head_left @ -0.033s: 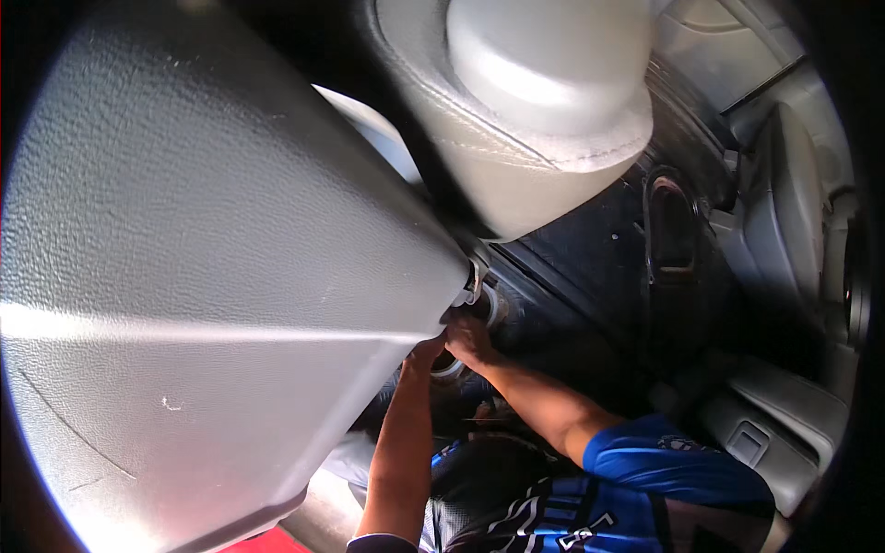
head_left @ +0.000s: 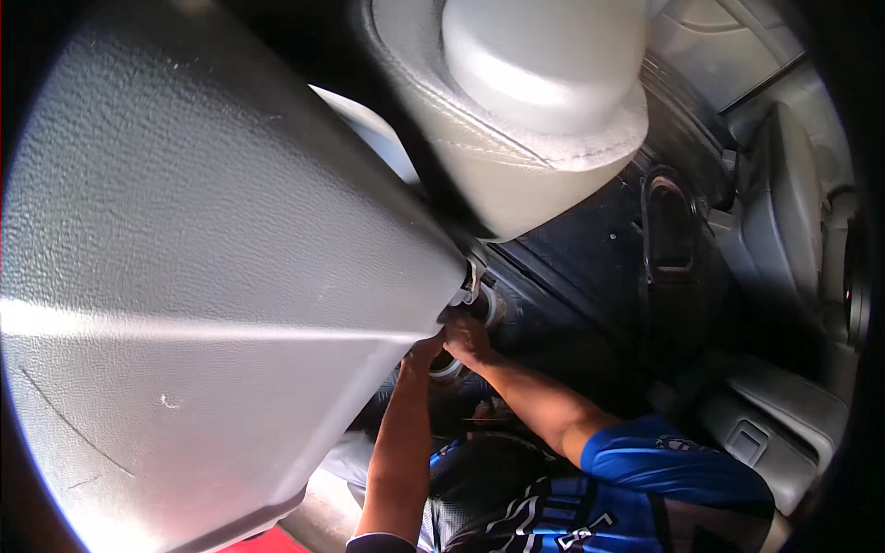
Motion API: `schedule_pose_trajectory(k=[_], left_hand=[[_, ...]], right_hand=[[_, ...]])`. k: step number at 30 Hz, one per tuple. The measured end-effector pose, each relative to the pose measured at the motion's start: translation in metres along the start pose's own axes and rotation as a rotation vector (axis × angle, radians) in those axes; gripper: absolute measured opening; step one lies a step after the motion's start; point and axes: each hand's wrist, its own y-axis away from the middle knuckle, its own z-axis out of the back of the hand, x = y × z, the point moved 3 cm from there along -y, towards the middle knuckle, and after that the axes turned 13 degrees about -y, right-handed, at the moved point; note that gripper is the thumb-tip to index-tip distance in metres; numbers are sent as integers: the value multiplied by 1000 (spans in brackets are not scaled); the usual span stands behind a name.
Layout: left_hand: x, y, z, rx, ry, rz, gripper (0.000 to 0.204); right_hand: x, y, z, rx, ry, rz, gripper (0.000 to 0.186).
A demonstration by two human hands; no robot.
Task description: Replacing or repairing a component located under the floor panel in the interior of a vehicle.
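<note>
Apparently both hands are at work by the inner tip of the grey textured panel point(head_left: 230, 249), where its edges narrow to a blunt corner. Just below that tip, the left grip point(head_left: 426, 348) is bent inward, its fingers partly tucked behind the panel's edge; how far they are closed, and on what, I cannot tell. Just right of the panel's tip, the right grip point(head_left: 468, 339) looks curled, knuckles up, close beside the left one; whether it holds anything is hidden as well. A small metal bracket point(head_left: 476, 276) sits right at the panel's tip, above the right grip. One pale ring point(head_left: 495, 308) lies just to the right of the tip, and another pale ring point(head_left: 449, 373) lies a little below it, under the hands. Dark flooring point(head_left: 572, 286) spreads to the right of the panel. Against the earlier frame, hardly anything differs: both hands keep their place at the panel's tip, and the whole view has shifted very slightly.
</note>
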Motion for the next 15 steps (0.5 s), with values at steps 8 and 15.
schedule_pose_trajectory(k=[8, 15], left_hand=[[2, 7, -2, 24, -26, -11, 43], [4, 9, 4, 96, -90, -10, 47]], right_hand=[[10, -4, 1, 68, -67, -105, 39], [23, -5, 9, 43, -65, -101, 36]])
